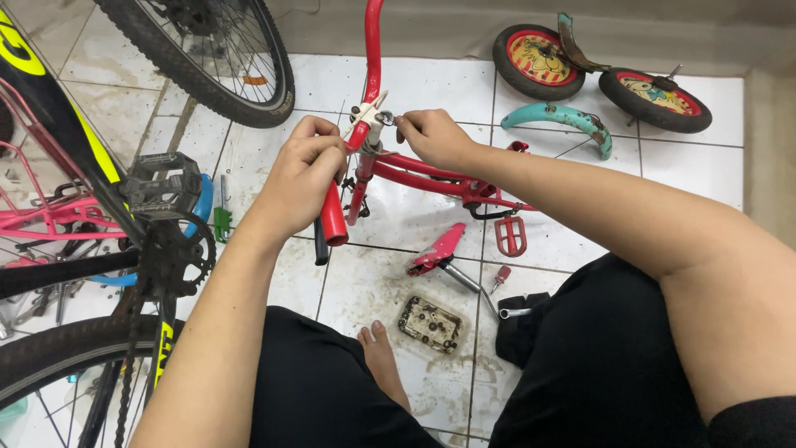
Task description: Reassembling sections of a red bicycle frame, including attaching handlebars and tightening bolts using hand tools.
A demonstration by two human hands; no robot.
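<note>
Fingers (325,151) of the left hand (303,178) curled tight round the red handlebar tube (335,217) of a small bicycle frame (431,174), gripping just above the tube's open end. Fingers (404,124) of the right hand (431,137) pinched narrow on a small metal fastener (387,118) at the white clamp (367,109) on the bars, fingertips closed on it. Frame lying on its side on the tiled floor (414,83), red tubes running from the hands toward a red pedal (510,236).

Nearer the body, on the floor: a shallow, grimy rectangular tin (429,323), holding a scatter of small dark bolts and nuts, exact kinds too small to tell. Just beside the tin, a bare foot (381,357). Between tin and frame, a red saddle (437,249) on its metal post, and a small red-handled screwdriver (499,277) close to the post. A black cloth bundle (521,328) near the right knee.

Farther out, against the wall: two small black-tyred wheels, one with a red and yellow disc (535,58), the other (655,98) partly under a rusty teal bracket. A teal mudguard (564,120) lying in front of them.

Off to the left: a large black and yellow bicycle with a black pedal (162,184) and chainring (178,257), a pink frame (50,216) behind it, a green-handled tool (222,220) on the floor close by, and a big spoked wheel (220,50) at the top.
</note>
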